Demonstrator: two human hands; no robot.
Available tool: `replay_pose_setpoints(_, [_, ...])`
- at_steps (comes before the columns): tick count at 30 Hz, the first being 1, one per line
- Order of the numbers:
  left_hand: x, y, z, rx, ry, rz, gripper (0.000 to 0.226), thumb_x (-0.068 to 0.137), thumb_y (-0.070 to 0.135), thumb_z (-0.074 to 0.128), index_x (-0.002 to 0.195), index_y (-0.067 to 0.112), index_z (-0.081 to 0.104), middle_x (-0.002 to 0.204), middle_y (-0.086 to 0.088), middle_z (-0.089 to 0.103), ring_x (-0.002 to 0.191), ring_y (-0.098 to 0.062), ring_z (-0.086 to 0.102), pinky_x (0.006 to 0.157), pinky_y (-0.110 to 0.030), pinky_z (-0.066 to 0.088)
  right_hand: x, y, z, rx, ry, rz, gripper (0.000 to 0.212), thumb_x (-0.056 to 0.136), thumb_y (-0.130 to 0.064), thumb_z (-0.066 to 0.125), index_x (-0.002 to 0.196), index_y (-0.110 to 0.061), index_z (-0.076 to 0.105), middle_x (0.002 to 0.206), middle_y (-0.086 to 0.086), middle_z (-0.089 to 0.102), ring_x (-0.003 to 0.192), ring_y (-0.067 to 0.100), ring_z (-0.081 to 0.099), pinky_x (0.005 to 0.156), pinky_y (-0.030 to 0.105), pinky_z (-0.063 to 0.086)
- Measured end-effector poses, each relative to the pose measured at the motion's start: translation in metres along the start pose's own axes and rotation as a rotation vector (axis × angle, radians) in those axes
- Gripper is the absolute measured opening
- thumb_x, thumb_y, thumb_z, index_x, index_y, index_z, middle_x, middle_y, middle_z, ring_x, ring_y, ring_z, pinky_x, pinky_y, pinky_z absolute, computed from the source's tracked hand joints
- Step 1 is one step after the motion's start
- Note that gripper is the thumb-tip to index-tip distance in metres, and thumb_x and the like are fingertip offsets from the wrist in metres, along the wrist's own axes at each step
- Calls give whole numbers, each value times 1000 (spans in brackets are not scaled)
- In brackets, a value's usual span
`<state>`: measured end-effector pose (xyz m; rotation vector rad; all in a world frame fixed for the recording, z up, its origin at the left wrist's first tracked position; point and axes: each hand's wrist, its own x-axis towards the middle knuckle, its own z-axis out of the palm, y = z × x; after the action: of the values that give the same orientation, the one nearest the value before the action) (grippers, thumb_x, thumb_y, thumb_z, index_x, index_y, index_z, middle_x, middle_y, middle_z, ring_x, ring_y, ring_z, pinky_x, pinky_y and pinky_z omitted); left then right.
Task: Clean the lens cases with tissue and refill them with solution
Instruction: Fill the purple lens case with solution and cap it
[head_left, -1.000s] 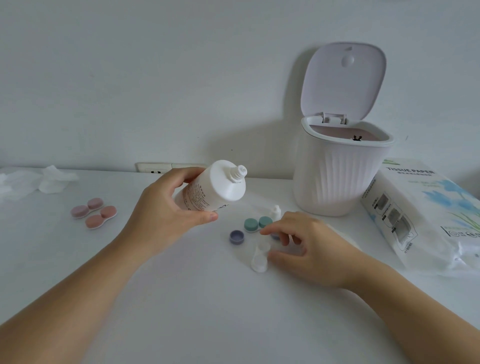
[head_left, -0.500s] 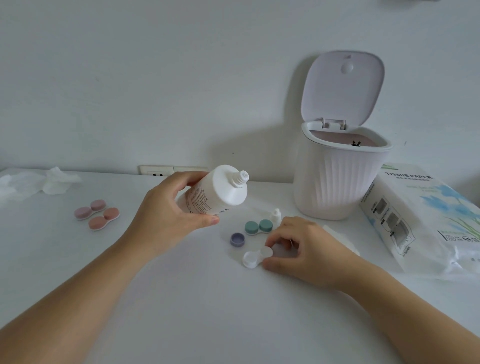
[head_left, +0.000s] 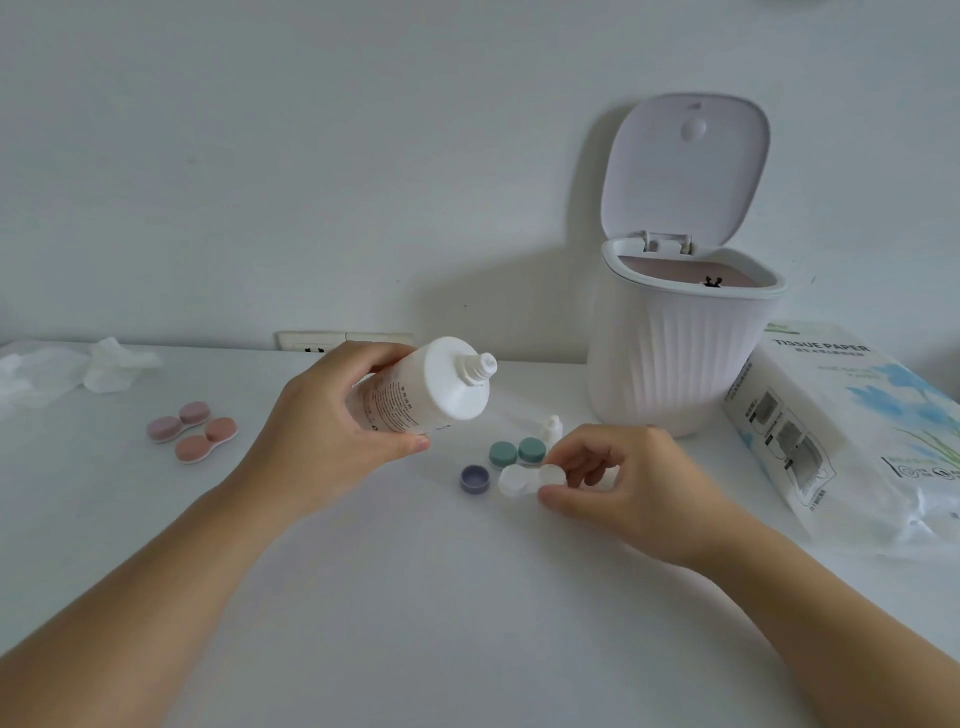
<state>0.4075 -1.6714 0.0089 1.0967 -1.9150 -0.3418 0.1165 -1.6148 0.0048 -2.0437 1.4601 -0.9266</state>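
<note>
My left hand (head_left: 332, 436) grips a white solution bottle (head_left: 431, 387) above the table, tilted with its uncapped nozzle pointing right. My right hand (head_left: 628, 483) pinches the right end of an open white lens case (head_left: 519, 480) that lies flat on the table. A loose purple cap (head_left: 475, 478) sits just left of that case. Behind it lies a green-capped lens case (head_left: 517, 451), and the bottle's small white cap (head_left: 553, 427) stands beside it. Two closed pink lens cases (head_left: 192, 431) lie at the left.
A white ribbed bin (head_left: 675, 358) with its lid up stands at the back right. A tissue paper pack (head_left: 852, 436) lies to its right. Crumpled tissue (head_left: 111, 366) rests at the far left by the wall. A wall socket (head_left: 311, 343) is behind the bottle.
My right hand has turned the white case from standing on end to lying flat, level with the purple cap. The bottle has stayed almost still in my left hand.
</note>
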Motion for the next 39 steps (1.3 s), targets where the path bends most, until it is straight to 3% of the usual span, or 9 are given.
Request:
replay_pose_setpoints(5, [0,1,-1,59,-21,44,71,61,18,95,122,36,63,118,22,64,114,4,57,90,-1,36,-1,-4,-5,171,-2,61,15,76,-19,83,82,-24,71,74,-7,75,61,4,65,62,14,50])
replay_pose_setpoints(12, [-1,-1,2,109,-28,106,75,61,16,95,123,40,61,119,31,60,112,11,54,90,2,32,-2,-8,-6,250,15,125,14,76,-23,86,86,-23,75,67,-7,71,60,3,62,61,10,46])
replay_pose_setpoints(16, [0,-6,4,123,-12,117,86,63,16,95,136,36,56,128,37,53,119,17,48,97,1,30,-3,-12,-8,290,42,117,13,77,-23,86,87,-22,78,80,8,76,70,22,70,67,17,51])
replay_pose_setpoints(18, [0,-9,5,136,-2,123,86,63,17,95,138,32,55,129,41,49,120,20,46,99,1,30,-4,-14,-9,290,43,104,12,78,-23,86,87,-22,78,82,9,76,69,19,69,67,17,51])
replay_pose_setpoints(21, [2,-10,5,190,1,145,81,63,18,95,134,32,59,129,32,54,118,12,51,99,-3,34,-5,-16,-10,287,25,85,11,79,-22,85,87,-21,78,81,12,74,67,12,63,66,18,49])
replay_pose_setpoints(27, [4,-7,9,299,46,257,78,62,14,95,131,27,60,133,13,60,121,-12,57,101,-31,46,-5,-15,-10,290,35,69,10,79,-21,85,86,-22,78,78,9,73,62,7,59,63,14,48])
replay_pose_setpoints(39, [8,-4,10,406,65,383,68,65,3,92,128,14,67,129,1,67,120,-24,59,103,-40,46,-6,-14,-10,277,19,37,10,79,-20,85,86,-24,79,76,-4,75,64,0,64,65,9,49])
